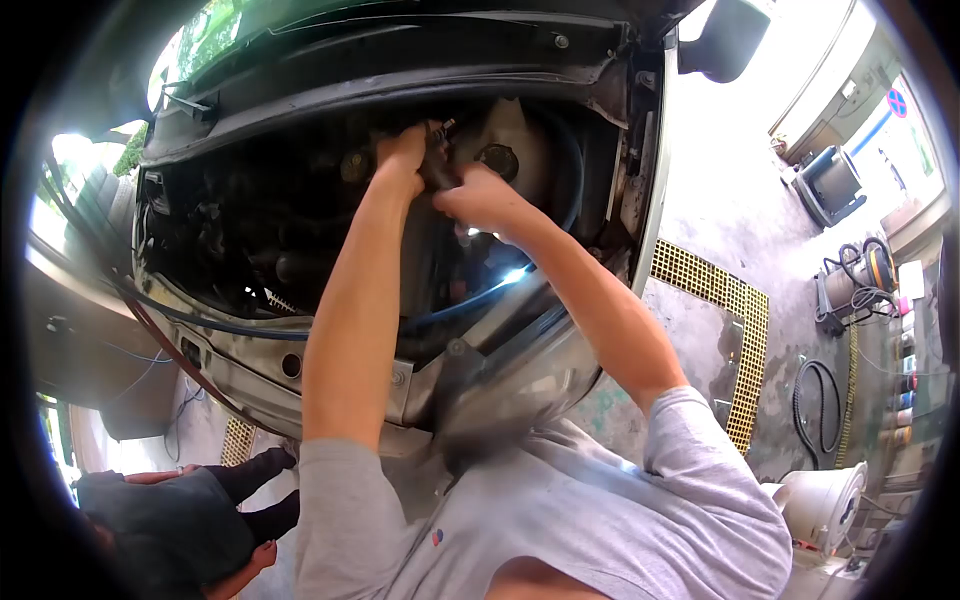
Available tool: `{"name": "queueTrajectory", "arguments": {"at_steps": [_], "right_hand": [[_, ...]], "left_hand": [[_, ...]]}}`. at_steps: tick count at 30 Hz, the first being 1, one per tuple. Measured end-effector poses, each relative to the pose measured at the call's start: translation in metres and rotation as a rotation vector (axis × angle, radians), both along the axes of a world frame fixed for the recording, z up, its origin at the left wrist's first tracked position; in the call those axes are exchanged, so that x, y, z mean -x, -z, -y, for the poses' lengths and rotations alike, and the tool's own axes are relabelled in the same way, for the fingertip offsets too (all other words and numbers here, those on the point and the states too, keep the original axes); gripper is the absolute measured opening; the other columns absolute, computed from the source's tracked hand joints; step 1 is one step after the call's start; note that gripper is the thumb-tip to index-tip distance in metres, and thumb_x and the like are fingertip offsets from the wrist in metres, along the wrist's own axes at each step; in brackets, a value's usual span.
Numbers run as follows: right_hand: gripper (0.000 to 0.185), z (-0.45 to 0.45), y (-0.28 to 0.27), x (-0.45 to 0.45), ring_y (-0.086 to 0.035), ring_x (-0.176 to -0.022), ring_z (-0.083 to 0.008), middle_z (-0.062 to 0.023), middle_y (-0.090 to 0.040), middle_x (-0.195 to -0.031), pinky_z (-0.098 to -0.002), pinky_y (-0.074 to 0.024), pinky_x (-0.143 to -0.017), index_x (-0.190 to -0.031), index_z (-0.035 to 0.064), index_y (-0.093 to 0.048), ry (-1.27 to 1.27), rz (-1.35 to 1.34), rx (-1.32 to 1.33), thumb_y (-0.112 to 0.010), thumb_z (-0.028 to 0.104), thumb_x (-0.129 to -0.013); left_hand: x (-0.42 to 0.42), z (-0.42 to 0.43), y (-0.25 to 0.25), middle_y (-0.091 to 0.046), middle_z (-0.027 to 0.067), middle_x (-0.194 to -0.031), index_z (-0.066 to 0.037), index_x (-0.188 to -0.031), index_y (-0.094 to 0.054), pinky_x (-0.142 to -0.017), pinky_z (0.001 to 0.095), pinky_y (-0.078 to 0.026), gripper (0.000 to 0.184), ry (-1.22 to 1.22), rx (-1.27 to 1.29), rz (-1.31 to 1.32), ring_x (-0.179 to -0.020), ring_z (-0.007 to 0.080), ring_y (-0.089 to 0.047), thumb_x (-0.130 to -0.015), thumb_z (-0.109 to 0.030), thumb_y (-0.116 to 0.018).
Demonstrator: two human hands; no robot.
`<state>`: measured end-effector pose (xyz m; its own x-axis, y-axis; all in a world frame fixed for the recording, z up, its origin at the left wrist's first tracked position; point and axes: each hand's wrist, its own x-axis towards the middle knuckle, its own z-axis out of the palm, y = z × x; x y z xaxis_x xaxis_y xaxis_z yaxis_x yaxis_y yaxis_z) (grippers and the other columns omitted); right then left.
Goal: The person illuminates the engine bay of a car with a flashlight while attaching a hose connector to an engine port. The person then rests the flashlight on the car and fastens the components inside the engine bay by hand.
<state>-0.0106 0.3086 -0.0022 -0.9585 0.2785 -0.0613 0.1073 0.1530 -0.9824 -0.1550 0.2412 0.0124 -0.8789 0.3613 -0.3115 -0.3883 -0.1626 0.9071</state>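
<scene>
Inside the open engine bay of a vehicle, both my arms reach forward. My left hand point(402, 155) is closed around the upper end of a dark, tube-like part point(437, 168) whose exact kind I cannot make out. Closed at the lower end of the same part is my right hand point(482, 203), its fingertips partly in shadow. Just beyond my right hand sits a pale plastic reservoir point(510, 125) with a black cap point(497, 160). A blue hose point(465, 308) curves around the bay's front and right side.
The front body panel point(240, 370) and a headlight point(530, 380) lie between me and the bay. Another person point(170, 525) is at the lower left. Yellow floor grating point(715, 300), a coiled black hose point(818, 410) and a white bucket point(825, 505) are on the right.
</scene>
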Motion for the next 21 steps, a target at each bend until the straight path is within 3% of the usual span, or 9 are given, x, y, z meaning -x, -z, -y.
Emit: {"name": "queueTrajectory", "arguments": {"at_steps": [2, 5, 9, 12, 15, 16, 19, 20, 21], "right_hand": [[0.023, 0.003, -0.029, -0.027, -0.065, -0.061, -0.0237, -0.0126, -0.063, -0.075, -0.0338, -0.0505, -0.049, -0.085, -0.0079, -0.063, 0.017, 0.084, 0.105, -0.07, 0.013, -0.079], [0.019, -0.004, -0.059, -0.087, -0.059, -0.049, -0.0168, -0.0073, -0.06, -0.07, -0.0301, -0.0446, -0.045, -0.091, -0.0037, -0.063, -0.2, 0.13, 0.212, -0.068, 0.014, -0.086], [0.03, -0.007, -0.078, -0.141, -0.064, -0.062, -0.0179, -0.0099, -0.063, -0.07, -0.0306, -0.047, -0.058, -0.101, -0.0038, -0.063, 0.144, -0.161, -0.261, -0.071, 0.022, -0.088], [0.035, -0.019, -0.067, -0.123, -0.068, -0.07, -0.0307, -0.0178, -0.068, -0.077, -0.0399, -0.051, -0.068, -0.109, -0.0034, -0.061, 0.337, -0.263, -0.7, -0.069, 0.023, -0.088], [0.035, -0.038, -0.049, -0.104, -0.065, -0.069, -0.0269, -0.0181, -0.061, -0.071, -0.0382, -0.0481, -0.068, -0.109, -0.0013, -0.06, 0.239, -0.162, -0.739, -0.07, 0.025, -0.089], [0.032, -0.035, -0.055, -0.1, -0.066, -0.072, -0.0365, -0.0219, -0.064, -0.075, -0.0433, -0.0487, -0.068, -0.107, 0.0005, -0.059, 0.199, -0.187, -0.635, -0.069, 0.024, -0.088], [0.032, -0.032, -0.039, -0.07, -0.066, -0.079, -0.0431, -0.0247, -0.066, -0.08, -0.0463, -0.0493, -0.069, -0.106, 0.0026, -0.057, 0.204, -0.174, -0.82, -0.07, 0.023, -0.085], [0.033, -0.032, -0.035, -0.069, -0.065, -0.086, -0.045, -0.0247, -0.067, -0.084, -0.0489, -0.0495, -0.071, -0.105, 0.0039, -0.055, 0.143, -0.114, -0.946, -0.071, 0.021, -0.081], [0.033, -0.034, -0.027, -0.075, -0.065, -0.083, -0.0434, -0.0221, -0.066, -0.083, -0.0481, -0.0503, -0.071, -0.104, 0.0045, -0.057, 0.035, -0.279, -0.962, -0.071, 0.021, -0.079]], "left_hand": [[-0.006, 0.004, -0.021, -0.068, 0.0152, -0.083, 0.001, -0.099, -0.068, -0.055, 0.0351, -0.056, 0.019, -0.031, 0.021, -0.01, -0.063, 0.0229, -0.063, -0.086, -0.011, -0.072], [-0.004, 0.004, -0.021, -0.066, 0.013, -0.081, 0.003, -0.098, -0.067, -0.061, 0.0357, -0.059, 0.019, -0.035, 0.046, -0.069, -0.063, 0.0226, -0.062, -0.086, -0.012, -0.072], [-0.005, -0.01, -0.011, -0.063, 0.0106, -0.081, 0.004, -0.098, -0.066, -0.067, 0.0373, -0.063, 0.02, -0.002, 0.056, -0.185, -0.067, 0.0215, -0.061, -0.086, -0.011, -0.07], [-0.011, -0.009, -0.01, -0.062, 0.0117, -0.09, 0.005, -0.1, -0.064, -0.076, 0.0395, -0.064, 0.02, 0.096, -0.019, -0.171, -0.078, 0.0209, -0.061, -0.09, -0.012, -0.062], [-0.001, -0.003, 0.001, -0.064, 0.0151, -0.088, 0.009, -0.097, -0.064, -0.072, 0.0365, -0.062, 0.02, 0.128, -0.152, -0.163, -0.074, 0.022, -0.063, -0.086, -0.008, -0.062], [0.002, 0.0, 0.011, -0.066, 0.0165, -0.086, 0.011, -0.096, -0.064, -0.069, 0.0348, -0.061, 0.021, 0.116, -0.186, -0.161, -0.072, 0.0224, -0.064, -0.083, -0.006, -0.063], [0.004, -0.008, 0.029, -0.066, 0.0149, -0.098, 0.006, -0.108, -0.065, -0.082, 0.0378, -0.062, 0.023, 0.165, 0.072, -0.273, -0.084, 0.0224, -0.065, -0.091, -0.007, -0.056], [0.008, -0.009, 0.03, -0.067, 0.0143, -0.093, 0.005, -0.107, -0.067, -0.077, 0.0356, -0.06, 0.023, 0.174, 0.104, -0.303, -0.081, 0.0215, -0.066, -0.088, -0.005, -0.058], [0.011, -0.008, 0.026, -0.068, 0.0136, -0.089, 0.004, -0.106, -0.068, -0.072, 0.0335, -0.059, 0.024, 0.181, 0.131, -0.342, -0.078, 0.0205, -0.066, -0.085, -0.004, -0.06]]}}
